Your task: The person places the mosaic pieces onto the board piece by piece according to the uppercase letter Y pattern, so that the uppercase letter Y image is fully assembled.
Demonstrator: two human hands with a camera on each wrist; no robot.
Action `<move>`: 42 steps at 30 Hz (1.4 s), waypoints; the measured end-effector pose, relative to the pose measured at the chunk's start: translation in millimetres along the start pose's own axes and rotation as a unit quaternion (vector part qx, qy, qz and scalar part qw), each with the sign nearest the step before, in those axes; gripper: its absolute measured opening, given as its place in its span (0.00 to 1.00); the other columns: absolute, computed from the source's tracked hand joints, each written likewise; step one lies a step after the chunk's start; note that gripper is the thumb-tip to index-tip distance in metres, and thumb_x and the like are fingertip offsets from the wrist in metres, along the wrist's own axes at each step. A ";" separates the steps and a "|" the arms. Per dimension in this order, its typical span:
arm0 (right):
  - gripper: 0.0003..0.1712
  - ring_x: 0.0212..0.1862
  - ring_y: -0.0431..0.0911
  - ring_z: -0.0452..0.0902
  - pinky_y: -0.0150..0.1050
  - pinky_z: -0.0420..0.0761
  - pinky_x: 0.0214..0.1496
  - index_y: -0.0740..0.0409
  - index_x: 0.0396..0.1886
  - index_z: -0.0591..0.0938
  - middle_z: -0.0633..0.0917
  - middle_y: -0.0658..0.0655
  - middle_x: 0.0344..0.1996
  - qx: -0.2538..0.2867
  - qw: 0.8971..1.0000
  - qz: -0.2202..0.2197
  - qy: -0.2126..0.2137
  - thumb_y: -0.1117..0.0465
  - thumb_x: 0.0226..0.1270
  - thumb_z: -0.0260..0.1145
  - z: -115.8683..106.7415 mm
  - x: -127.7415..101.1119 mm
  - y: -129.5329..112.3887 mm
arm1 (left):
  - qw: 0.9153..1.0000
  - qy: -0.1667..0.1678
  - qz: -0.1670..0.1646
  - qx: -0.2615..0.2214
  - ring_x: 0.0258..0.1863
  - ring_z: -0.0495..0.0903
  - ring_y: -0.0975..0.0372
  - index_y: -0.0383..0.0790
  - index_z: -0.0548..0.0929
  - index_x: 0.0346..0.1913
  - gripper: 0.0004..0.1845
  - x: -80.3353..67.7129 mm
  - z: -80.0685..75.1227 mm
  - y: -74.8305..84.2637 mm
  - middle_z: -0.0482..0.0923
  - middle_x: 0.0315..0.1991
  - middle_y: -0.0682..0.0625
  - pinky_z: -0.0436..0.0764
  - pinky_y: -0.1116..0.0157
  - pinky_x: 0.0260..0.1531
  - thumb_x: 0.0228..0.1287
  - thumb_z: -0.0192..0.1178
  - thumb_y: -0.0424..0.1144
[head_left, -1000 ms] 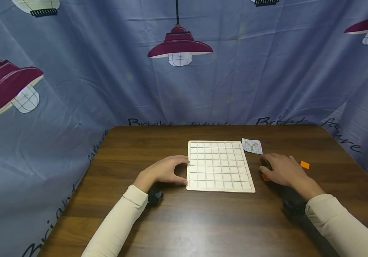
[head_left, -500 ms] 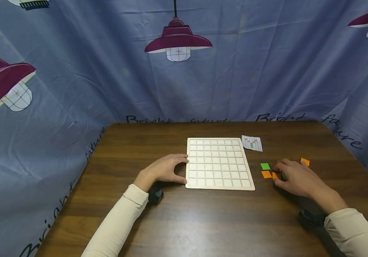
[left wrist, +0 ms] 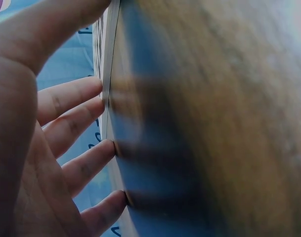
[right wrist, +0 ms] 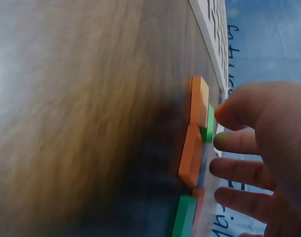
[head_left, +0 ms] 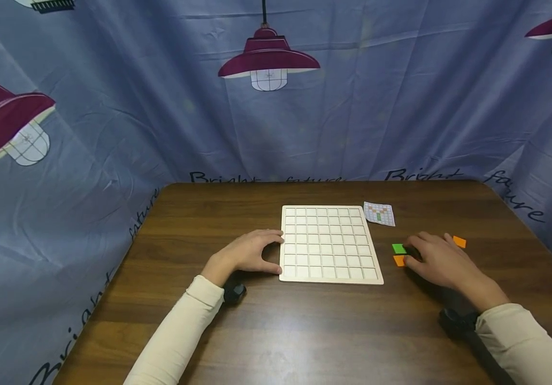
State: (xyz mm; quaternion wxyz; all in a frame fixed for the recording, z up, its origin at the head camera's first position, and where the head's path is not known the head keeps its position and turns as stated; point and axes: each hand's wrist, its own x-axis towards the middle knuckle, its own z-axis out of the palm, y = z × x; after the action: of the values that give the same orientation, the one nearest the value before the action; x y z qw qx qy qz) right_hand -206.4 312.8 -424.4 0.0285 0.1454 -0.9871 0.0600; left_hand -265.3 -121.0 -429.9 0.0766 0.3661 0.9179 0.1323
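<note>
A pale wooden grid board (head_left: 329, 243) lies flat in the middle of the brown table (head_left: 276, 331); its cells hold nothing. My left hand (head_left: 276, 254) rests against the board's left edge (left wrist: 108, 98), its straight fingertips (left wrist: 93, 88) touching it. My right hand (head_left: 414, 254) lies palm down over a cluster of small square tiles right of the board. A green tile (head_left: 398, 248) and an orange tile (head_left: 398, 261) show at its fingertips (right wrist: 220, 143). In the right wrist view, orange tiles (right wrist: 199, 98) and green tiles (right wrist: 208, 131) lie under the fingers.
A small printed pattern card (head_left: 378, 214) lies by the board's far right corner. A lone orange tile (head_left: 459, 241) sits beyond my right hand. A blue curtain with red lamp prints (head_left: 268, 59) hangs round the table.
My right hand drew back to the right, baring a green and an orange tile, then slid left again onto the cluster. The left hand and the board stayed put.
</note>
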 end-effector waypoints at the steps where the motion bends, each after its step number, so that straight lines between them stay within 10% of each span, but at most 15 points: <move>1: 0.22 0.52 0.60 0.74 0.72 0.53 0.57 0.56 0.49 0.78 0.79 0.62 0.48 -0.001 1.000 0.004 -0.004 0.50 0.58 0.62 0.3 2.6 -1.1 | 1.000 0.000 0.002 0.000 0.67 0.61 0.61 0.49 0.71 0.60 0.39 0.0 0.5 -0.1 0.62 0.67 0.55 0.64 0.60 0.65 0.46 0.61 0.66; 6: 0.24 0.51 0.63 0.74 0.69 0.58 0.57 0.60 0.50 0.78 0.80 0.65 0.48 -0.014 1.000 0.010 -0.006 0.48 0.59 0.61 2.3 14.7 -7.3 | 1.000 -0.001 0.003 0.000 0.67 0.61 0.62 0.49 0.71 0.60 0.39 -0.7 2.0 -0.4 0.62 0.67 0.55 0.64 0.61 0.65 0.46 0.61 0.66; 10: 0.19 0.36 0.55 0.76 0.56 0.74 0.38 0.58 0.41 0.80 0.81 0.60 0.36 -0.021 1.000 0.014 -0.002 0.49 0.58 0.62 4.6 25.0 -11.0 | 1.000 0.004 0.001 0.001 0.67 0.61 0.62 0.50 0.71 0.60 0.39 -0.8 0.8 -0.2 0.62 0.67 0.56 0.64 0.61 0.65 0.46 0.61 0.66; 18: 0.16 0.30 0.45 0.71 0.39 0.69 0.24 0.54 0.41 0.79 0.78 0.54 0.33 0.013 0.999 0.029 -0.017 0.54 0.52 0.64 1.3 39.5 -18.9 | 1.000 0.003 -0.002 0.005 0.67 0.61 0.61 0.50 0.71 0.60 0.38 0.7 -0.3 0.8 0.62 0.67 0.56 0.64 0.60 0.65 0.47 0.60 0.66; 27: 0.15 0.31 0.40 0.72 0.37 0.75 0.31 0.57 0.41 0.81 0.79 0.53 0.35 0.060 0.988 -0.130 0.058 0.58 0.53 0.67 -0.2 55.8 -77.3 | 1.000 -0.001 -0.010 0.004 0.67 0.61 0.62 0.51 0.71 0.60 0.38 0.8 -0.1 1.1 0.62 0.67 0.57 0.64 0.61 0.65 0.46 0.61 0.66; 42: 0.09 0.29 0.35 0.68 0.29 0.73 0.30 0.53 0.35 0.82 0.78 0.48 0.30 0.068 0.966 -0.248 0.033 0.62 0.51 0.68 18.7 63.1 -138.8 | 1.000 0.008 0.003 -0.002 0.66 0.62 0.61 0.48 0.72 0.59 0.38 0.2 -0.6 0.4 0.63 0.66 0.54 0.63 0.61 0.65 0.47 0.62 0.65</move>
State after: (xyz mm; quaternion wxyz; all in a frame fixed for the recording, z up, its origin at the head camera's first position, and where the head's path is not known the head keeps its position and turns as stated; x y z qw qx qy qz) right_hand -227.1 160.6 -423.0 0.0654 0.3852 -0.9123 0.1226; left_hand -265.3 -120.7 -429.3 0.0693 0.3678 0.9171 0.1370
